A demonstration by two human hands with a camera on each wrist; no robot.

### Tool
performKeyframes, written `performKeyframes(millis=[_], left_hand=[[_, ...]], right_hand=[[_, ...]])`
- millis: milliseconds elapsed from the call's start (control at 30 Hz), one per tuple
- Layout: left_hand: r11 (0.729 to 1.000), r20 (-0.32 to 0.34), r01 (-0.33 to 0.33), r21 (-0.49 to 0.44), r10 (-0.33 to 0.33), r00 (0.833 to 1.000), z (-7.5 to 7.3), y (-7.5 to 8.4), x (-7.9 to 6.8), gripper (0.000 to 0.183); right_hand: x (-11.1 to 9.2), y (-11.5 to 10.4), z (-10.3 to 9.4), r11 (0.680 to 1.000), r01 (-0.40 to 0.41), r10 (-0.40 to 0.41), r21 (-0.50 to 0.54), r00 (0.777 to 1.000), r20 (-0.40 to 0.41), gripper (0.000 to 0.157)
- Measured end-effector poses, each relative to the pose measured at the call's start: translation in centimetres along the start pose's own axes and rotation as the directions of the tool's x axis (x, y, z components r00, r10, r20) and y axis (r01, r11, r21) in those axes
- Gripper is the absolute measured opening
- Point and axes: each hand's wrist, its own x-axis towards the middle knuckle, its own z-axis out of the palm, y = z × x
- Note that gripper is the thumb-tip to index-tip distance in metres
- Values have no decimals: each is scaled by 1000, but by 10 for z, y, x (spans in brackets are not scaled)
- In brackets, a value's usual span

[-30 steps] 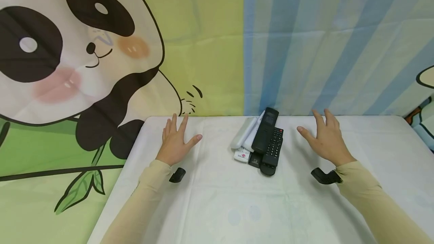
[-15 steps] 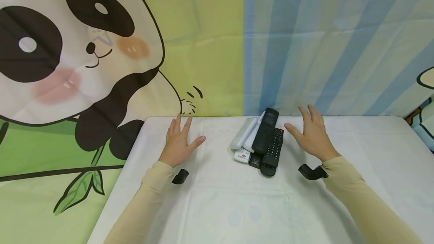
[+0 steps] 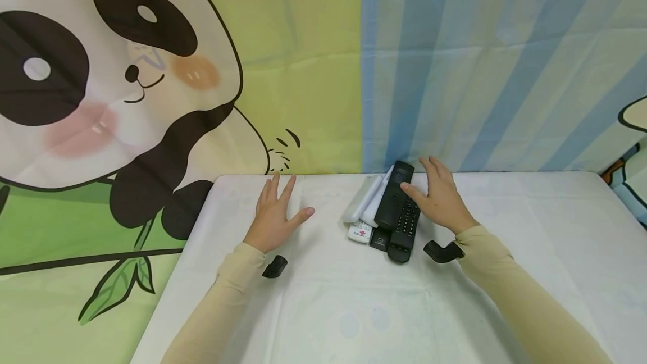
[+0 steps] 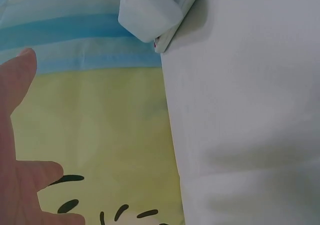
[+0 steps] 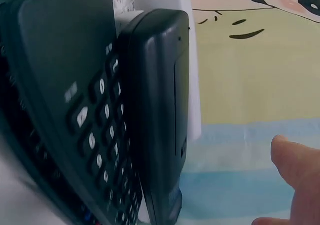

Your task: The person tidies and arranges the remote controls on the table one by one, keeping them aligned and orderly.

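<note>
A heap of remote controls lies at the table's far edge. On top is a black remote, lying face down in the right wrist view. Under it sits a black keypad remote with rows of buttons. White remotes, one of them with a pink mark, stick out on the left. My right hand hovers just right of the heap, fingers spread, its thumb overlapping the dark remotes in the head view. The right wrist view shows that thumb apart from them. My left hand hovers left of the heap, fingers spread, holding nothing.
A white cloth covers the table. Behind its far edge hangs a printed backdrop with a panda and blue stripes. Black wrist mounts jut inward from both sleeves.
My right hand has moved left, from well apart to right beside the remotes. My left hand has drifted slightly right. The heap of remotes has stayed put.
</note>
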Motion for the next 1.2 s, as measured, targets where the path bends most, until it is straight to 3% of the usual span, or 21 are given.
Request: performKeyframes(millis=[567, 900, 1200], left_hand=[[998, 19, -65, -5, 65, 998, 24, 16, 4, 89], [996, 59, -92, 12, 91, 994, 42, 29, 9, 94], [992, 71, -125, 3, 125, 990, 55, 36, 11, 93]], right_hand=[[12, -10, 22, 997, 82, -82, -3, 996, 21, 77], [22, -18, 29, 999, 48, -51, 23, 990, 134, 78], [29, -22, 35, 997, 78, -78, 9, 985, 153, 74]])
